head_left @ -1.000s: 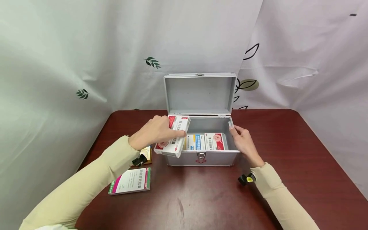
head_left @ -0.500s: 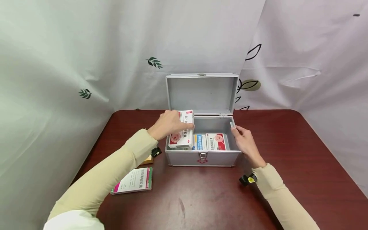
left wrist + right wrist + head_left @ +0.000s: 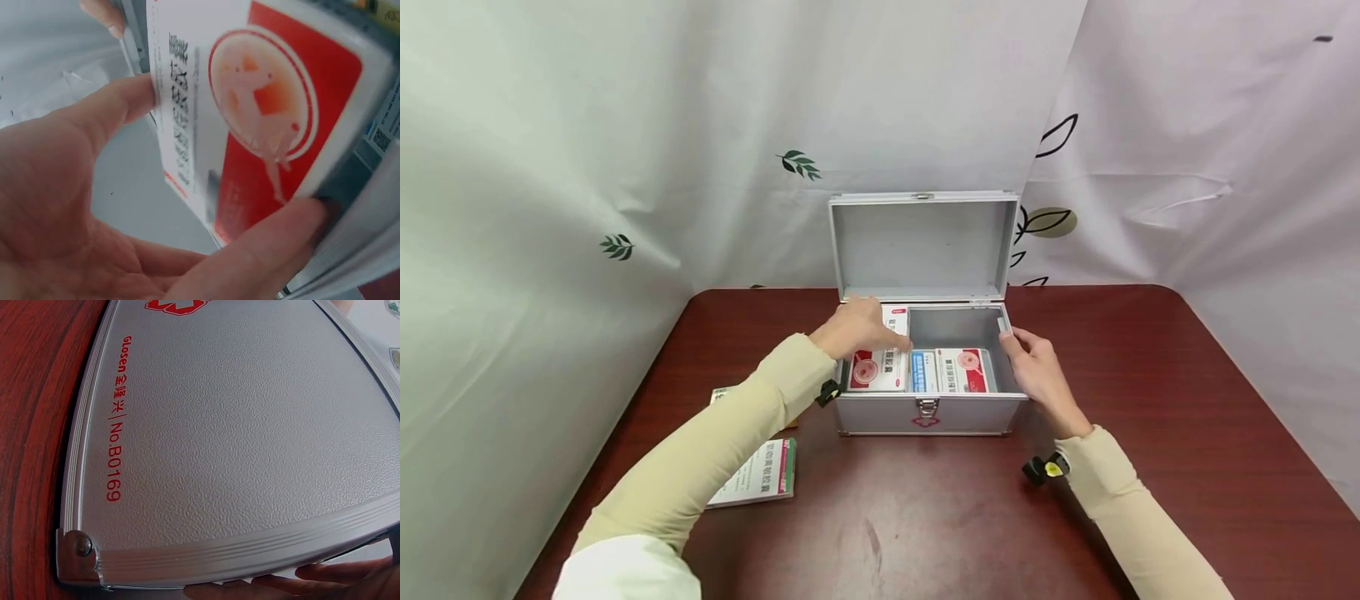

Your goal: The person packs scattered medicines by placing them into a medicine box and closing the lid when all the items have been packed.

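Note:
My left hand (image 3: 863,325) holds a white-and-red medicine box (image 3: 880,377) between thumb and fingers, down inside the left part of an open silver metal case (image 3: 880,415). Close up in the left wrist view, the thumb lies at one edge of the medicine box (image 3: 187,106) and the fingers at another. A blue-and-white medicine box (image 3: 924,372) and another red-and-white one (image 3: 961,370) lie to its right in the case. At the right wall, my right hand (image 3: 1037,371) grips the rim, thumb at the top edge. Its fingers touch the outside of the case (image 3: 237,437) in the right wrist view.
The raised lid (image 3: 921,246) stands at the back of the case. Left of the case, a white box with green and magenta edges (image 3: 760,475) lies on the dark red table (image 3: 940,517). Another box (image 3: 720,392) is mostly hidden behind the left forearm. A white curtain (image 3: 700,125) hangs behind.
My left hand has carried the white-and-red medicine box rightward from over the case's left edge and lowered it inside. The right hand has stayed at the right rim.

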The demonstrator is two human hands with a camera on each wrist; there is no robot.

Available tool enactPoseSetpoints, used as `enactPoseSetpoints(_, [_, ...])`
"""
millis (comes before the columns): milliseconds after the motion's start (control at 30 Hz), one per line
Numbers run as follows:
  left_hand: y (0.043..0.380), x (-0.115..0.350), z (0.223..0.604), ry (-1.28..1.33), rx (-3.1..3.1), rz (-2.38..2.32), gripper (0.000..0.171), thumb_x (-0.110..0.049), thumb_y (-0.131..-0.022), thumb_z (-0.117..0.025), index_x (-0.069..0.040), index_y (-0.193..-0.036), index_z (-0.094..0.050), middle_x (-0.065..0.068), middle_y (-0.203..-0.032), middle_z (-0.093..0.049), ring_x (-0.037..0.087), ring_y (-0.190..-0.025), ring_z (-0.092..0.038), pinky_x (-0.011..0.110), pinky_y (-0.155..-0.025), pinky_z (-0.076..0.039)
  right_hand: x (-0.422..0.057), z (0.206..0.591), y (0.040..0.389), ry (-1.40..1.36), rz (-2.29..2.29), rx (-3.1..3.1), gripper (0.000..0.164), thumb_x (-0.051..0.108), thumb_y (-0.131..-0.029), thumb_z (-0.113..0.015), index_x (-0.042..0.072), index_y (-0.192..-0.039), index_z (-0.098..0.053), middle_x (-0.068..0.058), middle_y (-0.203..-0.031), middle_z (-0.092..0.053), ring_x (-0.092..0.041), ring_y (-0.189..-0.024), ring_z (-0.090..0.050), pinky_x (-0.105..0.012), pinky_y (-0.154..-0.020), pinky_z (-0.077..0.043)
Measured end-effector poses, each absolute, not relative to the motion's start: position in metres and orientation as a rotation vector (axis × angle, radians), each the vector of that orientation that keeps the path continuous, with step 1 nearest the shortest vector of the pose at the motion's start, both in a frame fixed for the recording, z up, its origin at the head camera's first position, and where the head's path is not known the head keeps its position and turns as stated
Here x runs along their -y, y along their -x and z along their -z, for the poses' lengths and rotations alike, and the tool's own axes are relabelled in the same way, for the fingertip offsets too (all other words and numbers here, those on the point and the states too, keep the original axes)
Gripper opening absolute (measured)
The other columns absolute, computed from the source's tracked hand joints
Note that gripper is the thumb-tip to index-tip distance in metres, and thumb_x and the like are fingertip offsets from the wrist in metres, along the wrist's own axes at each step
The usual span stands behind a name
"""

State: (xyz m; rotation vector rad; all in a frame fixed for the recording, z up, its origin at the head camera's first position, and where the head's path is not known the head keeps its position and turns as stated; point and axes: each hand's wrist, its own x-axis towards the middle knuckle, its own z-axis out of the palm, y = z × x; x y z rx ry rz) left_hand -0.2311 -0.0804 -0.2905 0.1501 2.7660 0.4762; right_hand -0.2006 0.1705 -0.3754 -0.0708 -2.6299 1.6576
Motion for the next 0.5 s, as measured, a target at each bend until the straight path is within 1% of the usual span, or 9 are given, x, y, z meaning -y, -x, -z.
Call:
enactPoseSetpoints(133, [0.23, 0.074, 0.292, -0.196, -2.763, -0.366, 0.044, -0.046, -0.07, -0.073, -0.006, -0.084, -0.061, 0.004, -0.072, -0.054, 0.014, -0.058, -0.046, 0.024, -0.048, -0.036, -0.171, 0.375, 0.201, 0.079, -1.662, 2.639, 0.055, 0.034, -0.097, -0.041, -0.005, -0.134, -0.041, -0.022, -0.13, -0.046, -0.027, -0.11, -0.042, -0.042, -0.093, -0.035])
enactPoseSetpoints(200, [0.23, 0.071, 0.292, -0.205, -2.767, -0.285, 0.046, -0.046, -0.07, -0.073, -0.006, -0.089, -0.06, 0.004, -0.078, -0.054, 0.015, -0.065, -0.047, 0.025, -0.052, -0.038, -0.17, 0.375, 0.202, 0.082, -1.66, 2.644, 0.055, 0.035, -0.097, -0.041, -0.005, -0.134, -0.041, -0.021, -0.129, -0.047, -0.027, -0.11, -0.043, -0.041, -0.093, -0.035])
enactPoseSetpoints(267, [0.23, 0.068, 0.292, -0.211, -2.77, -0.221, 0.046, -0.045, -0.069, -0.074, -0.006, -0.091, -0.061, 0.004, -0.082, -0.057, 0.016, -0.071, -0.049, 0.026, -0.058, -0.041, -0.17, 0.374, 0.202, 0.086, -1.66, 2.645, 0.055, 0.035, -0.096, -0.041, -0.004, -0.134, -0.041, -0.021, -0.129, -0.047, -0.027, -0.11, -0.043, -0.041, -0.093, -0.035])
enactPoseSetpoints(400, [0.233, 0.064, 0.294, -0.184, -2.74, -0.168, 0.053, -0.044, -0.069, -0.075, -0.006, -0.102, -0.06, 0.006, -0.091, -0.057, 0.019, -0.082, -0.052, 0.03, -0.071, -0.046, -0.17, 0.374, 0.201, 0.102, -1.664, 2.649, 0.056, 0.037, -0.096, -0.041, -0.004, -0.135, -0.041, -0.021, -0.132, -0.045, -0.027, -0.113, -0.042, -0.044, -0.096, -0.034])
enactPoseSetpoints(500, [0.234, 0.062, 0.296, -0.131, -2.709, -0.154, 0.059, -0.043, -0.069, -0.075, -0.006, -0.112, -0.057, 0.006, -0.098, -0.056, 0.02, -0.087, -0.053, 0.034, -0.077, -0.047, -0.171, 0.375, 0.201, 0.1, -1.667, 2.65, 0.057, 0.038, -0.096, -0.041, -0.004, -0.135, -0.04, -0.021, -0.133, -0.044, -0.028, -0.115, -0.041, -0.045, -0.097, -0.033])
